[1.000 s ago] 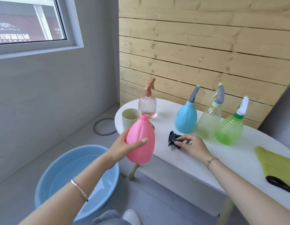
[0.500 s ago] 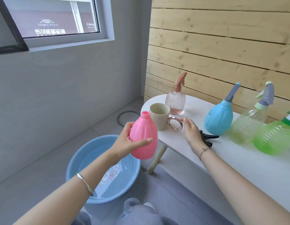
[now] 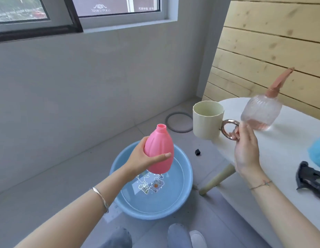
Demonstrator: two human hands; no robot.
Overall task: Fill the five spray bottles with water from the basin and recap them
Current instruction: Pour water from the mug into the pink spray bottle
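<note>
Pink and uncapped, the spray bottle [image 3: 159, 140] is held neck up in my left hand [image 3: 137, 158], fingers wrapped round its belly, at frame centre above the blue basin [image 3: 152, 212] of water on the floor. My right hand [image 3: 245, 149] pinches the metallic ring handle of the cream mug [image 3: 207, 120] at the counter's [image 3: 280, 154] left edge. Just right of the mug a clear bottle [image 3: 261, 113] stands capped, and a black spray head [image 3: 309, 181] lies at the lower right.

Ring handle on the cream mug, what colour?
Shiny metallic rose-gold ring handle on the cream mug; head view shows it best.
</note>
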